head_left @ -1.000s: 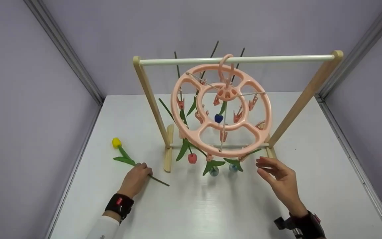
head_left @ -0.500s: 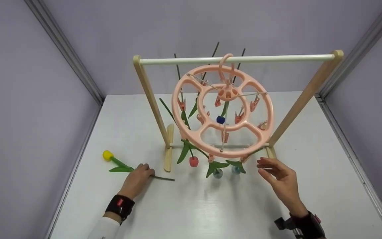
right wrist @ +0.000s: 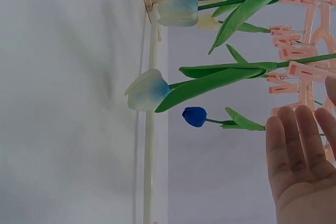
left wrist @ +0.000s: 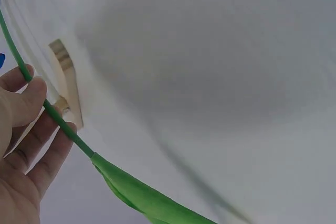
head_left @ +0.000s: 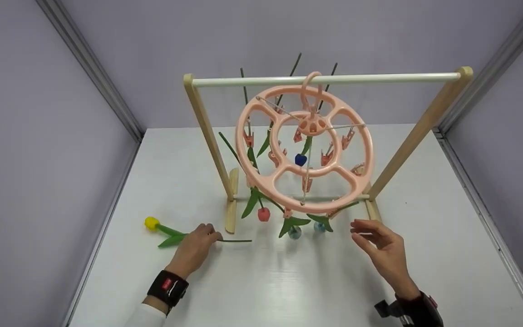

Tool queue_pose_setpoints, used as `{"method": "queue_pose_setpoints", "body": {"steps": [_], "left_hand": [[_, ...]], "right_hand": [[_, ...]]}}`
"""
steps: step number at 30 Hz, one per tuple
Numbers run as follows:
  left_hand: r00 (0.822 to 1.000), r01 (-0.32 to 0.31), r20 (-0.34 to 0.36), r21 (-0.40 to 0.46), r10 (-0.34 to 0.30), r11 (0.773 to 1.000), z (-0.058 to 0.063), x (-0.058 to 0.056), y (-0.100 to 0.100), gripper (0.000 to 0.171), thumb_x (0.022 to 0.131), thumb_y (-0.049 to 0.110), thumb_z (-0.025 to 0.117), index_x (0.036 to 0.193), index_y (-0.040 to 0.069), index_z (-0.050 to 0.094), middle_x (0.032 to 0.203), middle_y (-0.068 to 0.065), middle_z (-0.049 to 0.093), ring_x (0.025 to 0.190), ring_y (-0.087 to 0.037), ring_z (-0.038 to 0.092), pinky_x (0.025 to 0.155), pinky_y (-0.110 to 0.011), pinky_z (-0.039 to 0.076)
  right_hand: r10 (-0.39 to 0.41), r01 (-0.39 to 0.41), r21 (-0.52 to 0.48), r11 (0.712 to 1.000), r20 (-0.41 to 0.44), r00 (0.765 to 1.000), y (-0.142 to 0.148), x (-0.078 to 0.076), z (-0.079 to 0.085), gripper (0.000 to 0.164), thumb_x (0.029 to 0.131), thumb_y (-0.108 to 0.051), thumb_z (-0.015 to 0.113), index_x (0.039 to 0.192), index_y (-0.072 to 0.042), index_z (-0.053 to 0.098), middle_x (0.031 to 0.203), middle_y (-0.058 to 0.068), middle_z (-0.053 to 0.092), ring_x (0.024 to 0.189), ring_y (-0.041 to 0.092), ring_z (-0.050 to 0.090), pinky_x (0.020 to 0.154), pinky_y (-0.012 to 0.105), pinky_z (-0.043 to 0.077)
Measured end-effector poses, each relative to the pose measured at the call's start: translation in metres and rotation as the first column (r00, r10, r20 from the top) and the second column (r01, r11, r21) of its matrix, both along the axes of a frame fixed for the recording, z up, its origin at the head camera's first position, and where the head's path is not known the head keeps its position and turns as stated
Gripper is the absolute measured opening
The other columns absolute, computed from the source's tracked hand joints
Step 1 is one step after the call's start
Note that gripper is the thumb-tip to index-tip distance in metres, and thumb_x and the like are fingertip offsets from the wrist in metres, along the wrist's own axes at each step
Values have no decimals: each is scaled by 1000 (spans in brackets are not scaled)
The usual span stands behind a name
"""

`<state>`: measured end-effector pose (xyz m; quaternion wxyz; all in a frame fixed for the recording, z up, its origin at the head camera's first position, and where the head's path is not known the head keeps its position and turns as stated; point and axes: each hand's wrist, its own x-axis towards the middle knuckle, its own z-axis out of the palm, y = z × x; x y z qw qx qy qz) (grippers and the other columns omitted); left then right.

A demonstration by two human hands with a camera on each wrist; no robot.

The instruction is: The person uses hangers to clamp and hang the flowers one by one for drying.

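Observation:
My left hand (head_left: 196, 247) pinches the green stem (left wrist: 64, 127) of a yellow tulip (head_left: 151, 223) between thumb and fingers, low over the table. The bloom points left and the bare stem end sticks out to the right. My right hand (head_left: 382, 252) is held with fingers extended, holding nothing, just right of a round pink clip hanger (head_left: 268, 185). Tulips hang bloom-down from its clips: a red one (head_left: 263, 214), a dark blue one (head_left: 300, 159) and pale blue-white ones (right wrist: 149, 92). The right wrist view shows my fingers close to the pink clips (right wrist: 310, 72).
The hanger hooks over the white bar (head_left: 393, 78) of a wooden stand. Its left foot (head_left: 231, 218) lies near my left hand, and its right post (head_left: 418, 136) rises behind my right hand. Walls with metal edges enclose the white table (head_left: 270, 290).
The yellow tulip has swung with my left hand: its bloom went left and down, and the stem now lies nearly level. My left hand shifted slightly right. My right hand stays nearly still.

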<state>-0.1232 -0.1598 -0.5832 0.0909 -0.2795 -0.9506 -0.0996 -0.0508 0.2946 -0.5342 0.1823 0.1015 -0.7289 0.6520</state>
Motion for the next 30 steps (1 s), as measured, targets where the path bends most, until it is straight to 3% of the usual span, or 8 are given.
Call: {"method": "queue_pose_setpoints", "body": {"steps": [10, 15, 18, 24, 30], "left_hand": [[996, 65, 60, 42, -68, 997, 34, 19, 34, 31, 91, -5, 75, 107, 21, 79, 101, -1, 69, 87, -15, 63, 69, -22, 59], [991, 137, 2, 75, -137, 988, 46, 28, 47, 29, 91, -5, 76, 106, 20, 80, 95, -1, 67, 81, -13, 61, 65, -18, 55], [986, 168, -33, 98, -165, 981, 52, 32, 55, 28, 91, -5, 76, 105, 20, 80, 93, -1, 67, 81, -13, 63, 64, -18, 54], [979, 202, -33, 158, -199, 967, 65, 41, 72, 25, 94, -2, 74, 106, 20, 80, 95, 0, 68, 85, -13, 66, 67, -20, 58], [974, 228, -40, 218, -225, 949, 73, 46, 90, 23, 95, -1, 75, 106, 18, 80, 93, 1, 68, 83, -11, 64, 68, -19, 58]], "right_hand": [[-6, 7, -25, 1000, 18, 1000, -8, 5, -2, 29, 88, 20, 72, 117, 15, 69, 109, 7, 79, 101, 13, 77, 84, 20, 63], [-20, 21, -20, 1000, 62, 998, -13, 9, -2, 29, 88, 19, 72, 116, 15, 69, 107, 8, 79, 99, 11, 77, 84, 21, 63], [10, -8, -52, 999, 34, 999, -17, 10, -2, 27, 88, 20, 71, 115, 16, 69, 106, 9, 79, 98, 12, 77, 83, 21, 63], [88, -93, -99, 991, -50, 995, -25, 11, -2, 26, 89, 22, 68, 115, 18, 67, 108, 11, 78, 98, 14, 77, 83, 21, 64], [113, -116, -109, 987, -34, 993, -35, 12, -1, 26, 88, 24, 66, 114, 18, 67, 108, 10, 78, 98, 15, 78, 84, 22, 64]]}}
